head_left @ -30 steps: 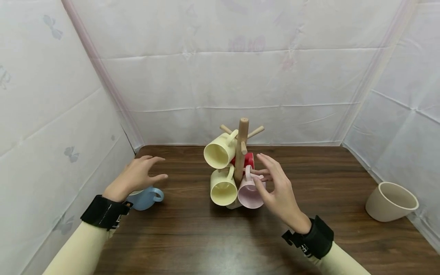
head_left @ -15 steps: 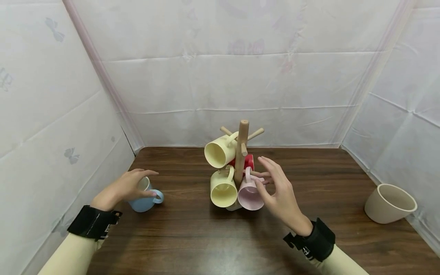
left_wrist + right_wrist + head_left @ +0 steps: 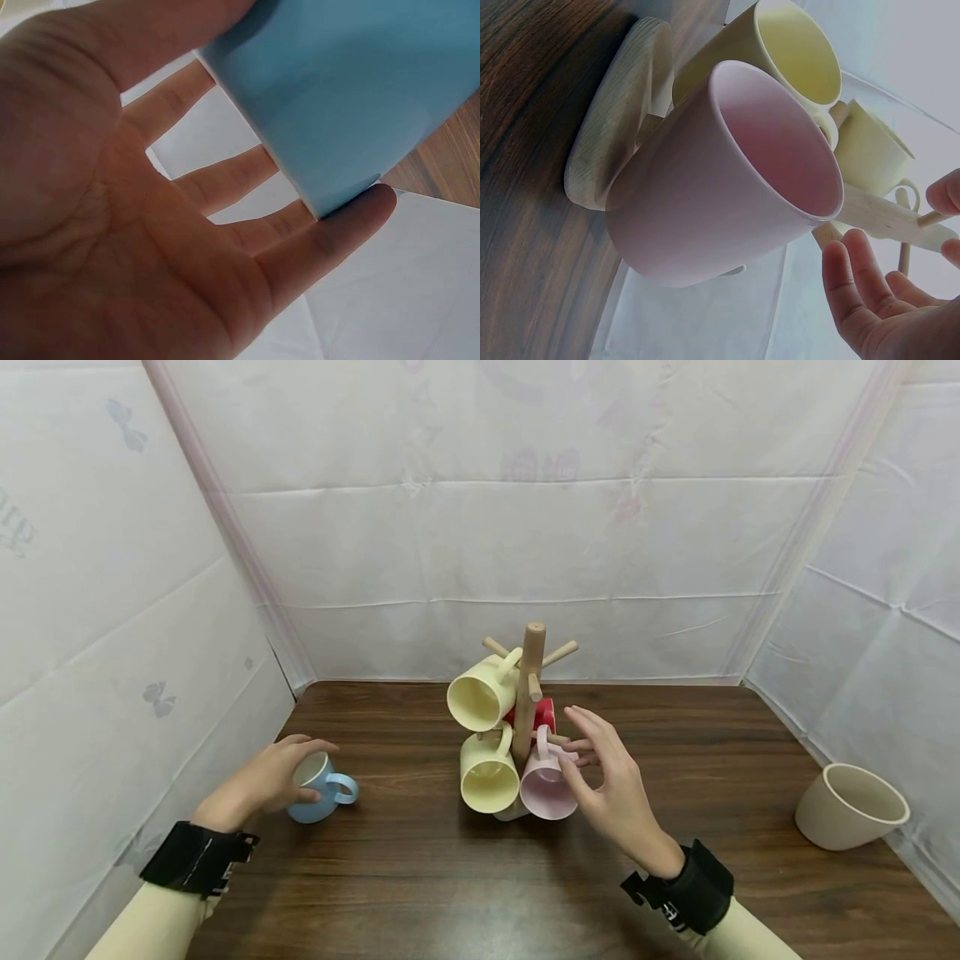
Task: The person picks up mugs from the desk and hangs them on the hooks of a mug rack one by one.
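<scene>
A light blue mug [image 3: 318, 806] stands on the table at the left, its handle to the right. My left hand [image 3: 258, 781] grips it round the upper part, thumb on the near side and other fingers behind, as the left wrist view also suggests. On the wooden mug tree [image 3: 527, 727] hang two pale yellow mugs at the left, one upper [image 3: 480, 693] and one lower [image 3: 487, 768]. A pink mug [image 3: 547, 789] hangs lower right, and a red mug [image 3: 546, 714] is partly hidden behind. My right hand [image 3: 611, 781] hovers beside the pink mug, fingers spread and loosely bent, holding nothing.
A beige tapered container [image 3: 843, 818] stands tilted-looking at the right of the dark wooden table [image 3: 480, 885]. Pale patterned sheets [image 3: 450, 543] form walls at the back and both sides. Bare pegs [image 3: 561, 652] stick out from the upper tree.
My left hand has come down and left, from above the blue mug to round it. The right hand has stayed almost still beside the pink mug.
</scene>
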Demonstrator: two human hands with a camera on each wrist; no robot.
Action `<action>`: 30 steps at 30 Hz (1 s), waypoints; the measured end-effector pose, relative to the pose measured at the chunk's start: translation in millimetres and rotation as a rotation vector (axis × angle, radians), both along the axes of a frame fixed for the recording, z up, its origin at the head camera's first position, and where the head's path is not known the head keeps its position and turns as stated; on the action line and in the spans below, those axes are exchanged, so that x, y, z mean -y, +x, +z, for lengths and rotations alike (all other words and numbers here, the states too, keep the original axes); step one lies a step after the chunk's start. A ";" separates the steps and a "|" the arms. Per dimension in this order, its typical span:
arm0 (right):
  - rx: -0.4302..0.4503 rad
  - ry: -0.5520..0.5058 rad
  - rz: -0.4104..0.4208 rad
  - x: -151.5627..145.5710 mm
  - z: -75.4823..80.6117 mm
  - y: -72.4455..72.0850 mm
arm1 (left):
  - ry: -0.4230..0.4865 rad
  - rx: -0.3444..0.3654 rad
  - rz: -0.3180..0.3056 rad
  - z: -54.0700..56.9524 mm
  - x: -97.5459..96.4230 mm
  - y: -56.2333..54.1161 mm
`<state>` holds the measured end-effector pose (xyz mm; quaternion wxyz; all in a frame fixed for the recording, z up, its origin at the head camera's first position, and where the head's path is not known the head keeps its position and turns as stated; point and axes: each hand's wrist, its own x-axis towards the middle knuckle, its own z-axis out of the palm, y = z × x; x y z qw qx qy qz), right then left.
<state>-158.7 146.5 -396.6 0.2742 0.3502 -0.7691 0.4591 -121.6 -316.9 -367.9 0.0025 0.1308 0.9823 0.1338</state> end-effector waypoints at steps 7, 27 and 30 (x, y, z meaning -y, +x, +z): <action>0.005 0.002 0.003 -1.3 0.9 0.0 | 0.016 0.001 0.001 0.7 0.8 -1.7; -0.003 0.008 0.014 -2.4 2.0 -0.7 | 0.081 -0.064 -0.022 0.3 11.3 -5.8; -0.002 0.010 0.014 -2.8 2.1 -0.8 | 0.082 -0.048 -0.007 0.8 12.1 -6.1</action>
